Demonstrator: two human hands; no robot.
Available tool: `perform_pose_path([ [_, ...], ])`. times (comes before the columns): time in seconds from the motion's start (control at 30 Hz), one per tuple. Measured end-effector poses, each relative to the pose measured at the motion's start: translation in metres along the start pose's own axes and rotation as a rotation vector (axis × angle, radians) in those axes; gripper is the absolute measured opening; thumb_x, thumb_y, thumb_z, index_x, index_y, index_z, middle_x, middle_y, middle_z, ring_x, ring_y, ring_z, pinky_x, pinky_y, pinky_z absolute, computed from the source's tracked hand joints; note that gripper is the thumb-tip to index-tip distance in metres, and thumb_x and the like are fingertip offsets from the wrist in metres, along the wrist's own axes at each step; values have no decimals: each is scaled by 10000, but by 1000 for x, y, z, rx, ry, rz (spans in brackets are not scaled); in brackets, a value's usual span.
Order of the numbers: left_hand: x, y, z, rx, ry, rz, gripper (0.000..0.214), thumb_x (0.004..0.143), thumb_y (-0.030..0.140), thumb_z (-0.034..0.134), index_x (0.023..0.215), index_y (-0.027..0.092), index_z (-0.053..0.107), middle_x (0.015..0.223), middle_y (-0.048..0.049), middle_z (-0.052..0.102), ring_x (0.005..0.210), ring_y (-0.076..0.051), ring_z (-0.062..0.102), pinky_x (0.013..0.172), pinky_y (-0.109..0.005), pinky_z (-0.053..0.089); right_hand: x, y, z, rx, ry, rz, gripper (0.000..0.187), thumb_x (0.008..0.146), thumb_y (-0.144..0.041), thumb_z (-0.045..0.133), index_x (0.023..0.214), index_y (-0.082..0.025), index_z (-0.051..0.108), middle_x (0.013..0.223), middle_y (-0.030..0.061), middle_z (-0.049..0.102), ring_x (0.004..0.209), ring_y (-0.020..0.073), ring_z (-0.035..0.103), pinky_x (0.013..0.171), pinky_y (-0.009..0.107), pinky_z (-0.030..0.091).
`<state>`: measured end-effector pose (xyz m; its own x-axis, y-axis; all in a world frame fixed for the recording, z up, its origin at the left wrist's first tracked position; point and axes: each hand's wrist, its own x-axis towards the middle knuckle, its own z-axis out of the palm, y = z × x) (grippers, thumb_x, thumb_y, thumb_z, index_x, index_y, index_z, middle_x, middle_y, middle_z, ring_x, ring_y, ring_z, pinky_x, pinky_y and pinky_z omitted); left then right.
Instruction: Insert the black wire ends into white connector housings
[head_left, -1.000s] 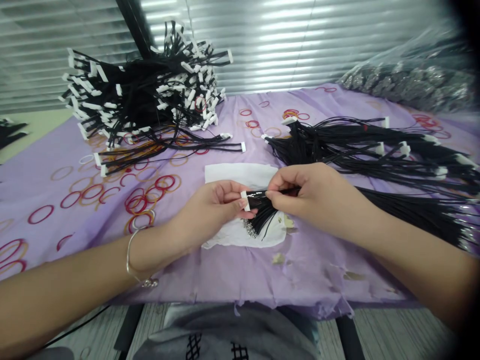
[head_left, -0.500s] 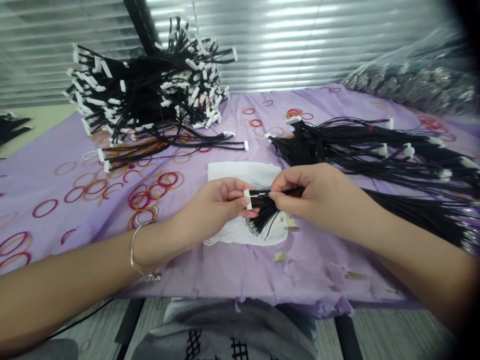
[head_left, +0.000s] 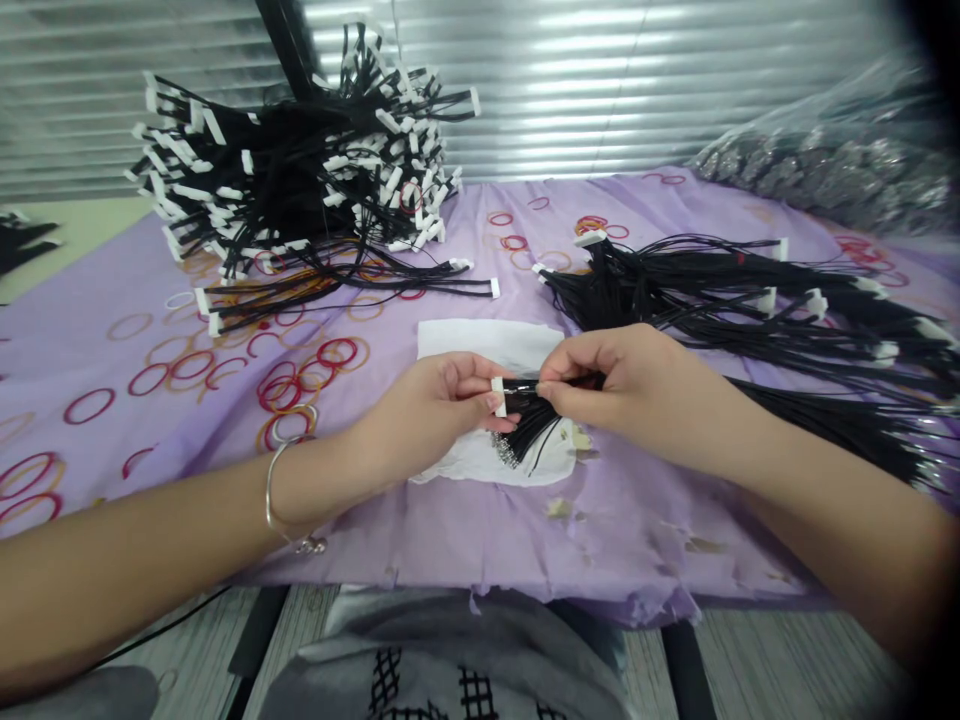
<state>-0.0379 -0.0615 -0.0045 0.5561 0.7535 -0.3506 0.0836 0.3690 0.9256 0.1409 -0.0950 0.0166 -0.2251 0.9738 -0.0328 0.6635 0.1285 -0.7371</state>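
L hand [head_left: 431, 405] pinched shut on a small bundle of thin black wires [head_left: 534, 412], holding the white plastic connector [head_left: 499, 397] at its end. R hand [head_left: 619, 388] pinched shut on same wires just beside it. Bundle is held centre-desk above a crumpled white sheet [head_left: 480, 340], w/ silver metal wire ends [head_left: 506, 452] hanging at 6 o'clock. Desk has a lilac cloth w/ red rings [head_left: 97, 470]. At 11 o'clock from hands, big heap of black wires w/ white connectors [head_left: 300, 170]; at 2 o'clock, looser black wire bunch [head_left: 712, 290]; at 1 o'clock, clear plastic bag of silvery parts [head_left: 825, 170]. Thin silver bracelet [head_left: 274, 500] on L wrist.
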Motion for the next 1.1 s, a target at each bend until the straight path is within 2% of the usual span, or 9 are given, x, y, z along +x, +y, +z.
perform_pose_path([
  [0.3,2,-3,-5,-35,-39,-2,152,742,26,595,875,97,573,746,5,654,667,-57,629,689,-166,497,-1,0,3,-70,20,-4,117,712,-177,520,676,-155,630,607,-26,580,527,68,461,490,200,329],
  [0.6,2,-2,-5,-29,-40,2,115,766,41,560,863,100,578,738,-4,657,668,-69,640,699,-183,500,0,0,2,-115,28,-15,115,712,-180,513,676,-165,621,623,-15,589,538,82,480,510,217,344],
  [0.73,2,0,-4,6,-22,-9,157,734,4,573,859,99,577,726,-11,665,662,-73,636,674,-176,495,-1,1,2,-86,30,-9,115,719,-184,513,689,-165,622,630,-5,591,546,90,475,509,221,340],
  [1.1,2,-2,-6,7,-43,6,111,772,32,553,868,83,577,719,-11,660,653,-65,636,682,-168,501,0,-1,-1,-7,3,4,106,729,-172,527,684,-147,620,606,-17,556,526,67,434,491,204,315],
])
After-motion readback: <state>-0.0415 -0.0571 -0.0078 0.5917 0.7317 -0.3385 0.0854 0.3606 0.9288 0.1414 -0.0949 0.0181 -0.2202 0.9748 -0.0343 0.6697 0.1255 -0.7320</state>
